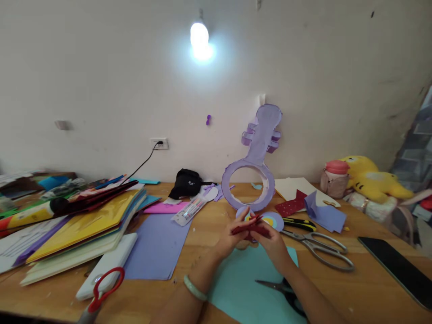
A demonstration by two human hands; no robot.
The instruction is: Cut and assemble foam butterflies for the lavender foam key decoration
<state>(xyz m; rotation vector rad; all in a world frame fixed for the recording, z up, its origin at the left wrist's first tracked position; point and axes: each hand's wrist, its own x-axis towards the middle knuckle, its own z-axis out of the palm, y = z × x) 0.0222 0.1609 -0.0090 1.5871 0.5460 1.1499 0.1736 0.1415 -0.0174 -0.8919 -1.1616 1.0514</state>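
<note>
Both hands meet above a teal sheet of paper [232, 281], with a small piece of folded dark red paper [243, 227] between them. My left hand [232, 237], below a pale green bangle [195, 289] on the wrist, pinches the red paper from the left. My right hand [274, 245] grips it from the right. Fingers hide part of the piece. Just behind lies a lavender disc [277, 220] with yellow and white rings. Black-handled scissors [286, 292] rest on the teal sheet, partly under my right forearm.
A lavender guitar-shaped paper frame [265, 135] leans on the wall. Metal scissors [324, 249], a yellow-black cutter [299, 224] and a phone [398, 270] lie to the right. Leftward are lavender sheets [155, 247], a paper stack [91, 220] and red-handled scissors [97, 297].
</note>
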